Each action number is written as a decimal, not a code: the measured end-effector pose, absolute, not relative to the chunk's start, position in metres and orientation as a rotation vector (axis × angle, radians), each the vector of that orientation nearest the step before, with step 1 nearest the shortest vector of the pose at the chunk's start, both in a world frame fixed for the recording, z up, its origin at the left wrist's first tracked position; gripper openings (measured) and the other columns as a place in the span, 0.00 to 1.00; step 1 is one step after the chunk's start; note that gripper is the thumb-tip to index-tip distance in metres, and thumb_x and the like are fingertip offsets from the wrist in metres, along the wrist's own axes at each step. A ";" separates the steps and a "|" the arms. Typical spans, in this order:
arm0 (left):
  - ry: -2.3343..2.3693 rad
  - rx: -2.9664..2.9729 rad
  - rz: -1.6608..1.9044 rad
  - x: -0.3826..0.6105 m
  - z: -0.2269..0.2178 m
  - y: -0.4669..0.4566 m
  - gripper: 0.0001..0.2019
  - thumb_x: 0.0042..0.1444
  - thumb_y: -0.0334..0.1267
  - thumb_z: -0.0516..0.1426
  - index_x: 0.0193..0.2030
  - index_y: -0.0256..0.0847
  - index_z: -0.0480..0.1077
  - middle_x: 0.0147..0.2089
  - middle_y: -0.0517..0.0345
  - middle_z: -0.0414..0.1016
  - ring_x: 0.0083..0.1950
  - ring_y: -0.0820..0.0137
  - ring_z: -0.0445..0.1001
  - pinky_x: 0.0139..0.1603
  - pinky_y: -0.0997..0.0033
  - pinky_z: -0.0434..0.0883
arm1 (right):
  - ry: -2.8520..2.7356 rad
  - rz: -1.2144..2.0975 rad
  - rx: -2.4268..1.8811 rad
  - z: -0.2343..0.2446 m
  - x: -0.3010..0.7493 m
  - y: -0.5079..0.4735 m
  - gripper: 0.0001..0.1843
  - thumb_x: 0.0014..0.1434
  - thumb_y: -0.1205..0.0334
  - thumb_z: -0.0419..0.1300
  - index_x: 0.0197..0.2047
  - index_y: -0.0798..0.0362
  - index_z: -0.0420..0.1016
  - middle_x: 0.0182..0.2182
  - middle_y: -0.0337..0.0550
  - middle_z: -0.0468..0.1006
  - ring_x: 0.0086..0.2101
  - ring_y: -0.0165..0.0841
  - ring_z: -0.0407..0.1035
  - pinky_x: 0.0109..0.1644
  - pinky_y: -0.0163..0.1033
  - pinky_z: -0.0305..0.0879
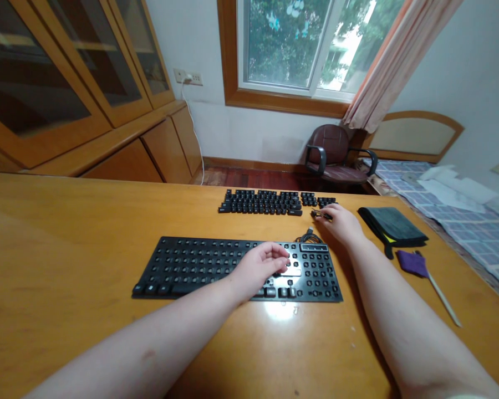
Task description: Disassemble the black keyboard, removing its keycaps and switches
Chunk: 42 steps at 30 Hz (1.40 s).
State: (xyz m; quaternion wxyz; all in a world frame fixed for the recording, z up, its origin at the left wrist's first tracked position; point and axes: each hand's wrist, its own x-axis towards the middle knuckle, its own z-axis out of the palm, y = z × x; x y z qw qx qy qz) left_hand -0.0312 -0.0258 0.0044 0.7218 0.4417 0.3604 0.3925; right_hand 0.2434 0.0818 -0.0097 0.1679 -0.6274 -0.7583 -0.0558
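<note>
- While the left hand is held over the right-hand part of the black keyboard, its fingers are loosely curled — whether anything is pinched there, or the board is touched, cannot be told.
- The right hand is stretched farther forward, beyond the keyboard's far right corner; small dark pieces are reached by its fingertips, but whether they are grasped or merely touched cannot be told.
- The keyboard is laid flat on the wooden desk, most of its key sockets bared, with some keycaps fitted along the near edge.
- Behind it, loose black keycaps are arranged in keyboard-like rows near the desk's far edge.
- A coiled USB cable is bunched against the keyboard's far edge, between both hands.
- To the right of the right forearm, a folded dark cloth is placed — just nearer, a purple cloth is seen beside a pale stick.
</note>
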 end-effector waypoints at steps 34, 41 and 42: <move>0.792 0.926 0.866 -0.030 0.002 -0.025 0.13 0.47 0.44 0.62 0.34 0.36 0.69 0.32 0.57 0.73 0.31 0.75 0.70 0.37 0.72 0.66 | -1.992 -0.288 -1.818 -0.024 0.236 0.099 0.14 0.55 0.61 0.54 0.42 0.48 0.77 0.43 0.39 0.77 0.40 0.37 0.71 0.37 0.38 0.64; 0.797 0.923 0.869 -0.029 0.007 -0.026 0.14 0.46 0.44 0.62 0.33 0.36 0.69 0.31 0.57 0.73 0.31 0.75 0.70 0.36 0.72 0.65 | -2.114 -0.267 -1.812 -0.017 0.232 0.093 0.10 0.52 0.63 0.55 0.32 0.49 0.78 0.42 0.39 0.76 0.37 0.36 0.71 0.35 0.37 0.64; 0.797 0.923 0.868 -0.029 0.008 -0.026 0.14 0.46 0.44 0.62 0.33 0.36 0.69 0.31 0.57 0.73 0.31 0.75 0.70 0.36 0.73 0.65 | -2.114 -0.255 -1.794 -0.016 0.234 0.092 0.10 0.52 0.63 0.55 0.33 0.49 0.78 0.41 0.40 0.76 0.37 0.36 0.71 0.35 0.37 0.64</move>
